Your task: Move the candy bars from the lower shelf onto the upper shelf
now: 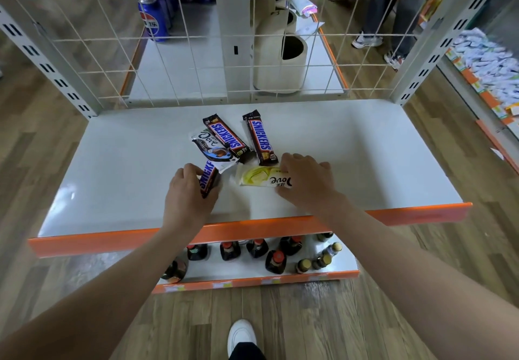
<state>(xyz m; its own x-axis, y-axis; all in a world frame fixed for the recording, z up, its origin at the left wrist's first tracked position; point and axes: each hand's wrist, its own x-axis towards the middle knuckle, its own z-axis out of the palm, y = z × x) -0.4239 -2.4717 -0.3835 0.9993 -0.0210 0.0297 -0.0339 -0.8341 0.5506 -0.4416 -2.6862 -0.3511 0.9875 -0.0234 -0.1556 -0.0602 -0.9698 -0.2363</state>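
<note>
Both hands reach onto a white shelf (365, 163): left hand (188, 191) grips a Snickers bar (209, 178), right hand (304, 180) apparently pinches a yellow Dove bar (261, 177).

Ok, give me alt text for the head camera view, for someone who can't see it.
Two hands reach onto a white shelf: the left hand grips a Snickers bar, the right hand holds a yellow Dove bar. Two more Snickers and another Dove lie just behind.

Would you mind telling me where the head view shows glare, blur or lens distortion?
Head view: soft glare patch on the white shelf at left; wide-angle bending bows the orange shelf edge and uprights; corners smear, notably the packets at far right; the Snickers bars at centre stay sharp.
</note>
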